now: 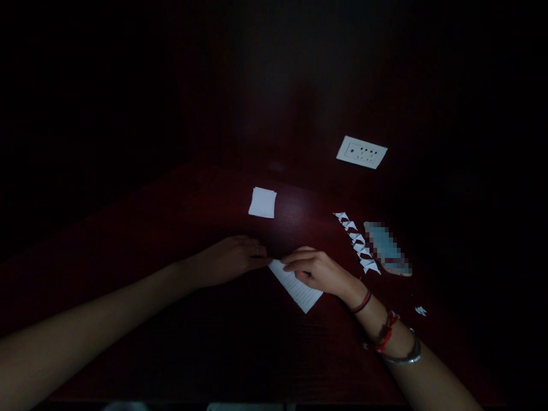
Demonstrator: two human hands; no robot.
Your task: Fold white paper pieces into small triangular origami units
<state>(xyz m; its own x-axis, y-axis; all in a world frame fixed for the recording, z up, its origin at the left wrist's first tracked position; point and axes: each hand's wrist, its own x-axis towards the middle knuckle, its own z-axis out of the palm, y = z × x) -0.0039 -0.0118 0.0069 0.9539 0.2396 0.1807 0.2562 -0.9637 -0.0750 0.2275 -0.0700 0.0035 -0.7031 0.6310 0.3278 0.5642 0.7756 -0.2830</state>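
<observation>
A folded sheet of paper [302, 290] with printed lines lies slantwise on the dark red table in front of me. My left hand [235, 260], wearing a ring, reaches in from the left, its closed fingertips at the paper's upper left corner. My right hand [315, 268] is over the paper's upper edge with its fingers bent and closed on it near that same corner. Part of the sheet is hidden under the right hand. Bracelets circle my right wrist and forearm.
Beyond my hands is a small stack of white paper squares [262, 203]. A row of several folded paper pieces [357, 242] runs beside a phone [389, 248] with a blurred screen. White scraps [420, 311] lie farther right. A wall socket [362, 152] is behind.
</observation>
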